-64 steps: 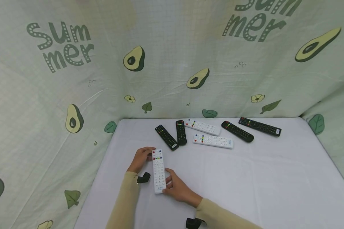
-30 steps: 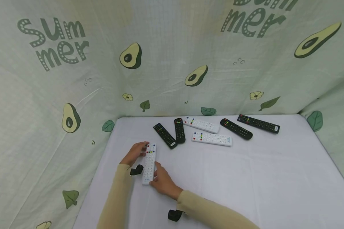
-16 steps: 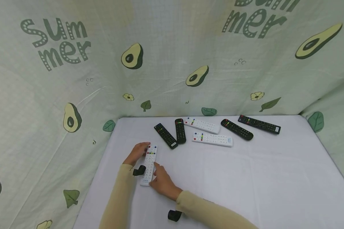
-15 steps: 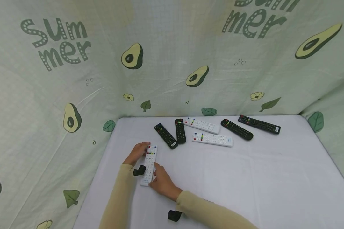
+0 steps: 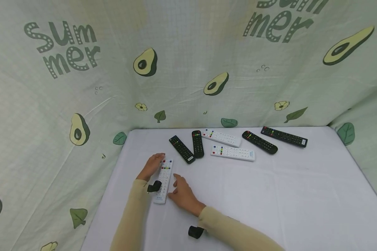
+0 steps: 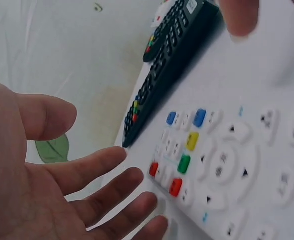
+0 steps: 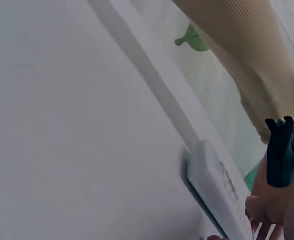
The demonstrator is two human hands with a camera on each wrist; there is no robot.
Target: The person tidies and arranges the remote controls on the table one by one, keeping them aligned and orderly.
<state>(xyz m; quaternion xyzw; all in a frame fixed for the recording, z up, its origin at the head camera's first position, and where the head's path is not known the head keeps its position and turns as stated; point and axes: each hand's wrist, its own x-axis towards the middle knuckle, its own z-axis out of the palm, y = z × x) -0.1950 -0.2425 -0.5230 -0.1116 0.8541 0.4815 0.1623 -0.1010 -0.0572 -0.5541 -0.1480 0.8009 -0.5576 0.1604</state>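
A white remote control with coloured buttons lies face up on the white table at the left front. My left hand hovers by its upper left end; in the left wrist view the fingers of this hand are spread and the thumb stands apart, with nothing held. To the remote's right is my right hand, thumb and forefinger parted, a small gap away from the edge. In the right wrist view the remote's near end shows, while the right hand itself is almost wholly out of frame.
Along the table's back lie two black remotes side by side, two white remotes and another two black remotes further right. A printed cloth hangs behind the table. Each wrist carries a black camera.
The white remote moved left with both hands and came down onto the table. Since half a second ago, both hands have let go; the right has drawn back rightward, the left slightly up.
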